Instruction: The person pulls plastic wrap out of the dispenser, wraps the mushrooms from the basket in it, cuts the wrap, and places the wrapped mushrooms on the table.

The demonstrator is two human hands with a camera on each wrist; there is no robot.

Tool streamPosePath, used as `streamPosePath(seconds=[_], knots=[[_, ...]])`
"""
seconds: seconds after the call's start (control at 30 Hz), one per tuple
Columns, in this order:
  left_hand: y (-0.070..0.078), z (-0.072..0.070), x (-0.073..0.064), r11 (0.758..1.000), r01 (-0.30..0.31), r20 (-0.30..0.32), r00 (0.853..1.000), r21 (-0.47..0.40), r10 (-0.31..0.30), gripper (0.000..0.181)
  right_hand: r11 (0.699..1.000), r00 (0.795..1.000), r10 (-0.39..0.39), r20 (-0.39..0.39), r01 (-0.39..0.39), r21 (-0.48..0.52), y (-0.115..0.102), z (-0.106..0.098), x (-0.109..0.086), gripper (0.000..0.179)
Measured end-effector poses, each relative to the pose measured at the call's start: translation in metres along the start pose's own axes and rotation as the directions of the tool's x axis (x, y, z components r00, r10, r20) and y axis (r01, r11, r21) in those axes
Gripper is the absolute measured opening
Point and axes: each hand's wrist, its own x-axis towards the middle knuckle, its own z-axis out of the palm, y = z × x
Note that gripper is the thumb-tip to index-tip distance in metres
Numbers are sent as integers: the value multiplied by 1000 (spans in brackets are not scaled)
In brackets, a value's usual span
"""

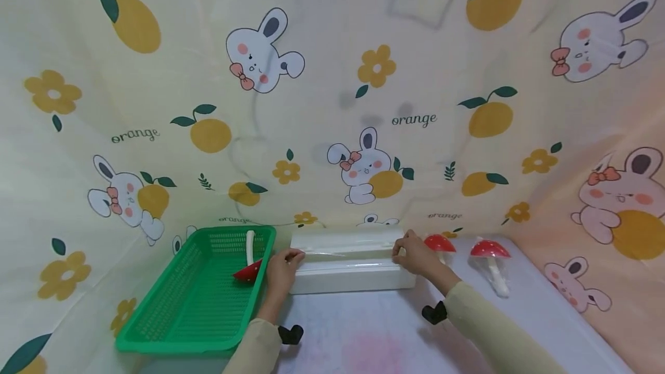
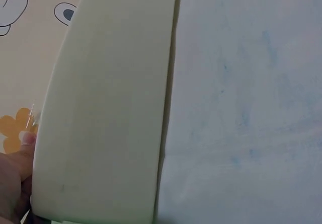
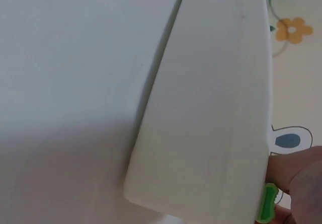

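Note:
A long white cling film dispenser (image 1: 353, 280) lies crosswise on the table, its lid (image 1: 345, 237) raised at the back. Clear cling film (image 1: 345, 254) stretches along its opening. At the left end, my left hand (image 1: 281, 273) pinches the film's edge between thumb and finger; a wisp of film shows above that thumb (image 2: 28, 138) in the left wrist view. My right hand (image 1: 415, 255) pinches the film at the other end. Beside the right fingers, the right wrist view shows a small green piece (image 3: 267, 203) at the dispenser's end. Both wrist views mostly show the dispenser's front wall.
Left of the dispenser stands a green plastic basket (image 1: 156, 299), holding a mushroom-shaped piece (image 1: 249, 270) with a red cap and white stem. To the right lie two similar mushrooms (image 1: 490, 249) (image 1: 439, 243), the nearer one in clear wrap. A printed cloth (image 1: 322, 108) hangs behind.

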Motion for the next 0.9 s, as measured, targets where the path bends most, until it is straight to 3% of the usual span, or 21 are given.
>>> streamPosePath(seconds=[0.17,0.5,0.9], knots=[[3,1,2,1000,-4,16,1000,-23,5,10,1000,999,-20,-35,20,0,4,-5,-6,10],[9,-9,8,995,84,89,993,-45,-80,18,994,996,-49,-79,56,95,4,-12,-13,9],[24,-17,10,996,80,115,991,-39,-75,14,992,993,-35,-116,48,117,1,-22,-15,9]])
